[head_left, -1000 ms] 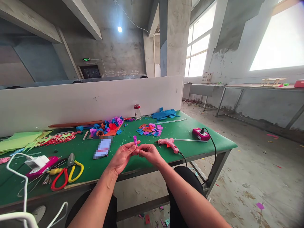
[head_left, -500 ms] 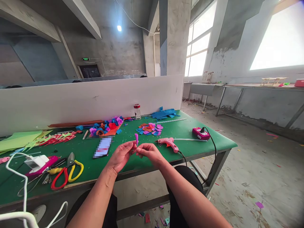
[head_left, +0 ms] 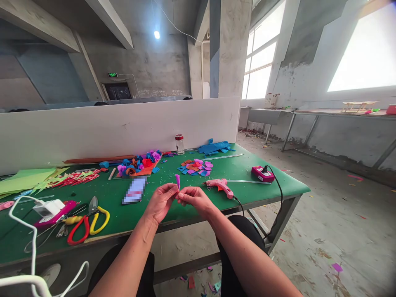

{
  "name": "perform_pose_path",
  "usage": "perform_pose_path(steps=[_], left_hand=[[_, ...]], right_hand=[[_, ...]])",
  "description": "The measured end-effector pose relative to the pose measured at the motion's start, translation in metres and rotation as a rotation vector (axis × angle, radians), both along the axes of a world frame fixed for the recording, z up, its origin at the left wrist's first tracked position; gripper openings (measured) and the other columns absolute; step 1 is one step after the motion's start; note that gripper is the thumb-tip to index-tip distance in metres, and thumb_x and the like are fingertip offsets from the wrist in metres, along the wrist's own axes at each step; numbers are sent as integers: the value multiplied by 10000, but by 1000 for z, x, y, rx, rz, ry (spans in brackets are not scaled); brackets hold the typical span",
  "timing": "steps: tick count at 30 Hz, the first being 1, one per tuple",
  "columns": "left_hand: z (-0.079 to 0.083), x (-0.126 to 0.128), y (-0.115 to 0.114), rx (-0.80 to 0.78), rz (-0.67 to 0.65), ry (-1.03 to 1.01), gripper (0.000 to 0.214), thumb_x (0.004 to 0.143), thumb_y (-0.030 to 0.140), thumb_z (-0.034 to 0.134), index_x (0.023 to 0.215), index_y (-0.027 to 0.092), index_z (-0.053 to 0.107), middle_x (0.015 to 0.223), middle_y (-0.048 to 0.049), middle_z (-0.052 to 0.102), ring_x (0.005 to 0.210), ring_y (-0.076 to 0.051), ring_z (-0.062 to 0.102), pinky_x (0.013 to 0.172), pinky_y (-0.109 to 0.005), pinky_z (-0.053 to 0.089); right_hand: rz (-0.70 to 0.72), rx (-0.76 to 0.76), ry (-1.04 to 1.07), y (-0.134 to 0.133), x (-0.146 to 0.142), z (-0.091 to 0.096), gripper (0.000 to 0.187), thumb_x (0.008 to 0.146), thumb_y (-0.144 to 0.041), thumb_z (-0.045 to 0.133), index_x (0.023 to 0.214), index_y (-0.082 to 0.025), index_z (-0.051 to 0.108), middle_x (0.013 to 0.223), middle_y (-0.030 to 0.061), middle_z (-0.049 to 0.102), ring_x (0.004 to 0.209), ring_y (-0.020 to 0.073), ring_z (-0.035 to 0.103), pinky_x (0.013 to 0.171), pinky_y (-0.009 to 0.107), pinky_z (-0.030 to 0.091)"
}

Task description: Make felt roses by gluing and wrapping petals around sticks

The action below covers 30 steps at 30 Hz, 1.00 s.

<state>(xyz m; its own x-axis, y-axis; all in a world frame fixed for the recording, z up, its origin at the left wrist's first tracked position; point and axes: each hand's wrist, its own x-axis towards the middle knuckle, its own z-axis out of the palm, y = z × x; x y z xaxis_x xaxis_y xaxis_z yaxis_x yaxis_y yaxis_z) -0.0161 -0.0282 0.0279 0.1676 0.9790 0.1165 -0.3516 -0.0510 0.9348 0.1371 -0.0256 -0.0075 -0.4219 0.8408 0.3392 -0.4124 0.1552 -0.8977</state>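
Note:
Both my hands meet over the front edge of the green table (head_left: 253, 192). My left hand (head_left: 161, 203) and my right hand (head_left: 194, 199) pinch a small rolled purple piece (head_left: 177, 180) between their fingertips, its tip sticking up. A pink glue gun (head_left: 219, 186) lies just right of my right hand, its black cord running off the table edge. A heap of cut coloured petals (head_left: 195, 167) lies behind my hands, and a cluster of finished foam roses (head_left: 140, 161) sits further left.
Red and yellow scissors (head_left: 88, 223) lie at the left front beside a white charger (head_left: 48, 208) and cables. A phone (head_left: 133, 191), a small jar (head_left: 179, 144), blue scraps (head_left: 213, 147) and a pink power strip (head_left: 262, 173) are on the table. A white partition (head_left: 93, 132) backs it.
My hands have kept pinching the purple piece and shifted it slightly; its tip stands a little more upright. The view has drifted a bit.

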Motion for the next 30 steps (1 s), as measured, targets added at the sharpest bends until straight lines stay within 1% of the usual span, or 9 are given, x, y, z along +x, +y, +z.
perform_pose_path(steps=[3, 6, 12, 17, 20, 24, 26, 28, 30], left_hand=[[-1, 2, -1, 10, -45, -19, 262, 617, 334, 873, 663, 147, 695, 597, 10, 612, 540, -104, 518, 539, -255, 435], [-2, 4, -2, 13, -61, -37, 254, 659, 340, 851, 688, 147, 689, 611, 16, 588, 551, -95, 498, 538, -243, 428], [0, 5, -5, 12, -61, -48, 247, 678, 332, 836, 712, 152, 670, 682, 13, 578, 582, -93, 483, 549, -244, 427], [0, 4, -4, 6, -60, -49, 227, 676, 290, 828, 712, 158, 647, 733, 7, 580, 585, -90, 480, 548, -235, 416], [-2, 2, -3, -2, -72, -18, 227, 694, 302, 807, 711, 159, 631, 738, 1, 577, 584, -92, 475, 551, -234, 410], [-7, 0, -2, 4, -143, 91, 258, 750, 358, 747, 672, 165, 593, 643, 11, 528, 608, -116, 496, 626, -253, 433], [-9, -1, -2, 18, -102, 203, 291, 764, 412, 715, 665, 172, 583, 645, 1, 545, 640, -135, 521, 639, -257, 426], [-11, -3, -1, 62, 18, 364, 340, 770, 480, 678, 644, 183, 573, 627, 2, 557, 621, -142, 511, 605, -252, 398], [-13, -5, 2, 125, 149, 568, 393, 749, 523, 666, 567, 196, 545, 518, 23, 507, 527, -133, 447, 538, -250, 339]], right_hand=[[14, 4, 22, 0, -1, -1, 330, 733, -493, 779, 774, -170, 727, 730, 13, 673, 638, 107, 526, 669, 252, 406], [28, 6, 52, 0, -2, 0, 310, 735, -474, 785, 775, -171, 731, 736, 12, 679, 631, 99, 523, 667, 248, 404], [21, -10, 67, 1, -3, 0, 331, 708, -492, 799, 766, -174, 729, 744, 17, 685, 652, 113, 541, 675, 258, 412], [22, -19, 61, 1, -4, -3, 341, 705, -502, 798, 772, -175, 726, 748, 19, 685, 646, 111, 522, 668, 254, 407], [20, -17, 48, 1, -5, -4, 353, 698, -517, 798, 760, -179, 719, 740, 17, 677, 644, 115, 516, 665, 256, 410], [38, -14, 91, 1, -5, -3, 343, 717, -510, 787, 771, -180, 712, 740, 14, 669, 647, 112, 530, 670, 254, 419], [38, -23, 118, 2, -3, -2, 334, 720, -496, 791, 766, -175, 708, 727, 15, 664, 634, 108, 529, 658, 250, 417], [37, -43, 136, 4, 0, -1, 330, 713, -480, 802, 761, -167, 707, 716, 18, 661, 617, 103, 521, 636, 242, 406], [26, -64, 145, 5, 3, -2, 330, 709, -473, 806, 766, -163, 709, 714, 18, 658, 605, 98, 515, 616, 236, 395]])
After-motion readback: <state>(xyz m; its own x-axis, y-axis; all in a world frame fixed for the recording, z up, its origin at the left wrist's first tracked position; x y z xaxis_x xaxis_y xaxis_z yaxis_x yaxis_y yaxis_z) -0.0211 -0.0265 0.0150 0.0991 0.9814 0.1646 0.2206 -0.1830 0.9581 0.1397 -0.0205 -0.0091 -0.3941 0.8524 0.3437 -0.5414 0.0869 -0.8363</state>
